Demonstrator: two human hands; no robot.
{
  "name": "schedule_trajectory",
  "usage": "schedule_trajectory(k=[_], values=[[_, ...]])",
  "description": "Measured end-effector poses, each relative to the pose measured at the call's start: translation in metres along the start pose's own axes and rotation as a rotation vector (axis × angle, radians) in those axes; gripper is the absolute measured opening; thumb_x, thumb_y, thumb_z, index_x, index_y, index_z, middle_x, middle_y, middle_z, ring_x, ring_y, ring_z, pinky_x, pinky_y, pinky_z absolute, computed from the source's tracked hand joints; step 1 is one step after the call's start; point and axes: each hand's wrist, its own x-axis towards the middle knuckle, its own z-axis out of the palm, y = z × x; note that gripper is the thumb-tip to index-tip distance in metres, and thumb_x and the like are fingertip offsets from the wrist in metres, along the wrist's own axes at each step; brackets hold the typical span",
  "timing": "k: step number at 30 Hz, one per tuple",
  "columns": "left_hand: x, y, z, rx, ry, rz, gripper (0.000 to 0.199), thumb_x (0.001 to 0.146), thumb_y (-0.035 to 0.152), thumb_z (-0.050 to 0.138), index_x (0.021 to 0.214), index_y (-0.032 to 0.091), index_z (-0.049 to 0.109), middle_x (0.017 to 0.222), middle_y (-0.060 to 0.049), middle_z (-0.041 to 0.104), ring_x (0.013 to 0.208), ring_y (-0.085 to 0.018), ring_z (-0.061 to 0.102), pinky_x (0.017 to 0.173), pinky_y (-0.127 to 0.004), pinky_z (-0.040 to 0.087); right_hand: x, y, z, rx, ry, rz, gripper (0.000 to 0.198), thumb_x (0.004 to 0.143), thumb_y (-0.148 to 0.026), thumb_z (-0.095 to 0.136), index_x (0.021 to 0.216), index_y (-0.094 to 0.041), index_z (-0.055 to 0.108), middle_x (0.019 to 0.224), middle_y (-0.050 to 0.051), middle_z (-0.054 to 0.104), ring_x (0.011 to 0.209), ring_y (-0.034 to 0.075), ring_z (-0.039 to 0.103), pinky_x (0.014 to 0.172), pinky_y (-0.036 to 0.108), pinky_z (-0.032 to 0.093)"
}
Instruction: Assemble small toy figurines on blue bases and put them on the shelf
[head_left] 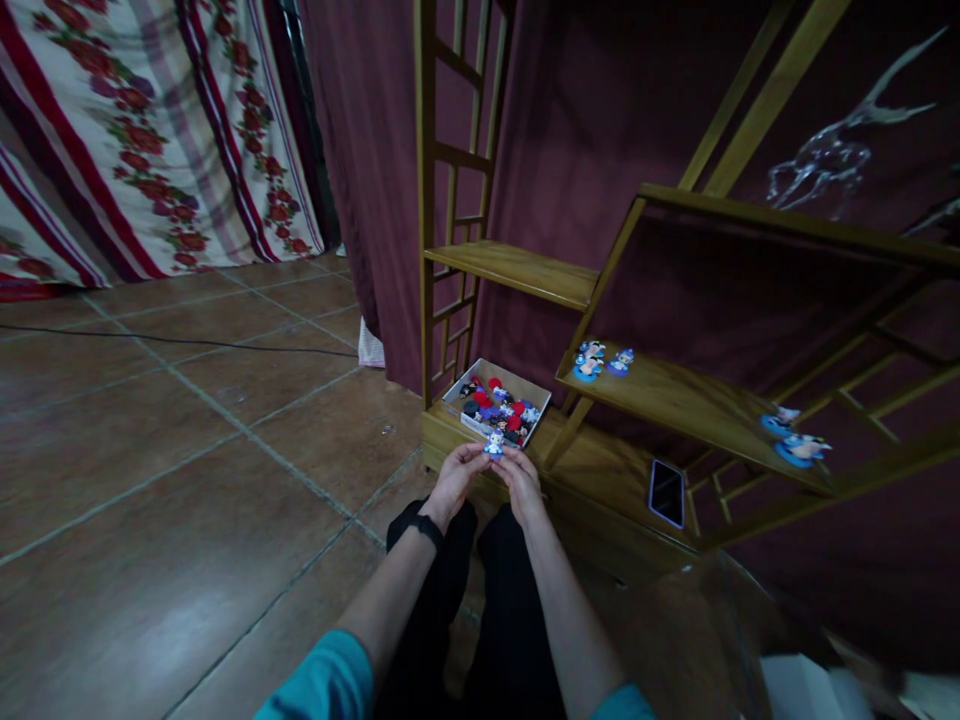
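Between my two hands I hold a small white and purple toy figurine (493, 443) upright, in front of an open box. My left hand (455, 477) pinches it from the left, and my right hand (520, 472) grips it from the right. Just beyond lies the shallow white box (538, 391), holding several loose figurines (495, 402) in red, black, purple and white. On the middle shelf (660, 395), a few blue-based figurines (589, 361) stand at the left end beside a purple one (620, 361). More blue-based figurines (802, 449) are at its right end.
A phone (667, 493) with a dark screen rests on the lowest wooden ledge. The slanted shelf posts (570, 432) stand right of the box. A higher shelf (517, 270) juts out above it. A black cable (187, 340) crosses the tiled floor (187, 480).
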Motion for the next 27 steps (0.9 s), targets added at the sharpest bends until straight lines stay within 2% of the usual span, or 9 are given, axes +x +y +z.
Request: schedule_trajectory(k=[18,27], values=[[0.007,-0.0079,-0.0055,0.026,-0.025,-0.017,0.033,0.053,0.02,0.076,0.083,0.013,0.064,0.08,-0.006,0.067,0.073,-0.015,0.061,0.074,-0.028,0.043,0.0039,0.0015,-0.0012,-0.016,0.034,-0.027,0.022,0.06,-0.028,0.068,0.079,-0.019,0.063,0.087,0.004,0.066,0.083,0.019,0.061,0.078,0.037,0.049],[0.0077,-0.0061,-0.0035,0.031,0.004,-0.005,0.034,0.052,0.019,0.077,0.083,0.014,0.064,0.077,-0.005,0.067,0.07,-0.013,0.06,0.072,-0.027,0.043,0.0061,0.0031,0.0003,-0.007,0.035,-0.006,0.019,0.062,-0.028,0.067,0.078,-0.019,0.062,0.086,0.002,0.065,0.08,0.016,0.061,0.077,0.034,0.05]])
